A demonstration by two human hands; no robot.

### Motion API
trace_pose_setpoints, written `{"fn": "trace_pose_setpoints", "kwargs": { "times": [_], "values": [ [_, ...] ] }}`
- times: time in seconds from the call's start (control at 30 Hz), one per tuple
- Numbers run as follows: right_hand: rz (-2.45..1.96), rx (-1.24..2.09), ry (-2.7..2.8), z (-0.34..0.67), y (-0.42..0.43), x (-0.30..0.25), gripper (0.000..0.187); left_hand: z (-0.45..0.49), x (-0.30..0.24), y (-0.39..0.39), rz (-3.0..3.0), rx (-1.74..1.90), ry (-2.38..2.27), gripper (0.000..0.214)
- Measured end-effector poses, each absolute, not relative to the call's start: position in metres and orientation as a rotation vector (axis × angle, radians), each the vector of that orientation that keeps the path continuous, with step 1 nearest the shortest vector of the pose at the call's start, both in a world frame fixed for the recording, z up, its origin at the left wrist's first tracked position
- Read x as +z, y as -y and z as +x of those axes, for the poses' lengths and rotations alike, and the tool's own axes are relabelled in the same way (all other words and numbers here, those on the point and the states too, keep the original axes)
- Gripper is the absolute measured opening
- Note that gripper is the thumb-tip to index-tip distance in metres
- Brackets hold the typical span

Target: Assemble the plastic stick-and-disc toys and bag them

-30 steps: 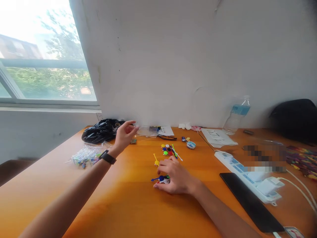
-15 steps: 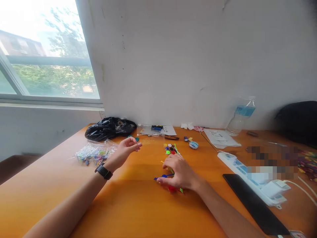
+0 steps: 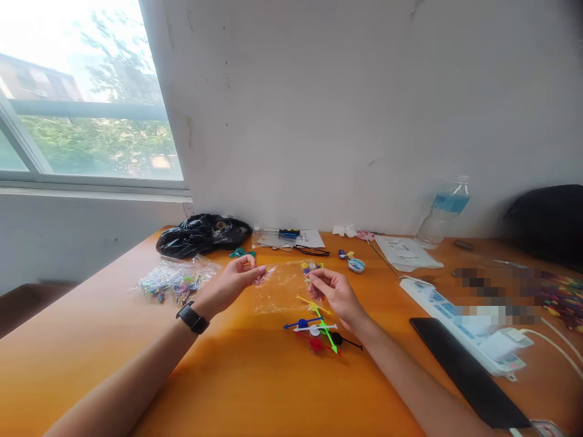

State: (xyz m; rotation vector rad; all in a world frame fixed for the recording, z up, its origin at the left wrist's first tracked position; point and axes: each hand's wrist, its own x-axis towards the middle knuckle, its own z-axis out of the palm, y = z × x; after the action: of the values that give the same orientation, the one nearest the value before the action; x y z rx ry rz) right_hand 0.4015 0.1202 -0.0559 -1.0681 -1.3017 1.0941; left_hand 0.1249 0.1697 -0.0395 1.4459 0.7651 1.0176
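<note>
A clear plastic bag [image 3: 282, 285] is stretched above the table between my two hands. My left hand [image 3: 237, 280], below a black wristwatch, pinches its left edge. My right hand [image 3: 334, 291] has thumb and fingers closed on its right side. Beneath and in front of my right hand lies a loose cluster of plastic arrow spinners: a blue spinner [image 3: 302, 323], a white spinner [image 3: 314, 329], a green spinner [image 3: 330, 334], a red spinner [image 3: 316, 345], a black spinner [image 3: 337, 338] and a yellow spinner [image 3: 313, 305]. More small coloured pieces [image 3: 308, 267] show partly behind the bag.
Left of my hands lies a clear bag of small colourful parts [image 3: 175, 282], with a black plastic bag [image 3: 203, 235] behind it. At right are a white power strip [image 3: 437, 306], a dark flat slab [image 3: 464, 370] and a water bottle [image 3: 444, 212]. A round tin [image 3: 356, 266] sits farther back.
My right hand has risen off the spinners and moved to the bag, which now shows spread between both hands. The spinners are uncovered. My left hand has barely moved.
</note>
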Motion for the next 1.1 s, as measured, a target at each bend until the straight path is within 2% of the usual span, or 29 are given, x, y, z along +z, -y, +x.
{"fn": "trace_pose_setpoints", "kwargs": {
  "times": [0.13, 0.27, 0.43, 0.63, 0.77, 0.93, 1.03, 1.1],
  "values": [
    [-1.09, 1.053, 1.273, 0.401, -0.12, -0.057, 0.041, 0.122, -0.045, -0.175, 1.433, 1.033, -0.8, 0.043],
    [-1.124, 1.043, 1.336, 0.397, -0.119, -0.062, 0.052, 0.128, -0.031, -0.159, 1.525, 0.925, -0.817, 0.045],
    [-1.128, 1.075, 1.272, 0.393, -0.119, -0.066, 0.04, 0.132, -0.02, -0.146, 1.563, 0.918, -0.839, 0.046],
    [-1.163, 1.075, 1.212, 0.397, -0.12, -0.064, 0.043, 0.123, -0.034, -0.163, 1.51, 0.938, -0.807, 0.033],
    [-1.159, 1.097, 1.196, 0.399, -0.121, -0.064, 0.036, 0.12, -0.04, -0.168, 1.564, 0.927, -0.898, 0.036],
    [-1.115, 1.172, 1.176, 0.4, -0.121, -0.06, 0.036, 0.126, -0.035, -0.159, 1.904, 0.99, -1.119, 0.035],
    [-1.097, 1.187, 1.188, 0.397, -0.12, -0.059, 0.042, 0.133, -0.035, -0.147, 2.335, 1.105, -1.178, 0.051],
    [-1.099, 1.183, 1.196, 0.393, -0.118, -0.06, 0.046, 0.139, -0.039, -0.139, 2.609, 1.078, -1.017, 0.081]
  ]
}}
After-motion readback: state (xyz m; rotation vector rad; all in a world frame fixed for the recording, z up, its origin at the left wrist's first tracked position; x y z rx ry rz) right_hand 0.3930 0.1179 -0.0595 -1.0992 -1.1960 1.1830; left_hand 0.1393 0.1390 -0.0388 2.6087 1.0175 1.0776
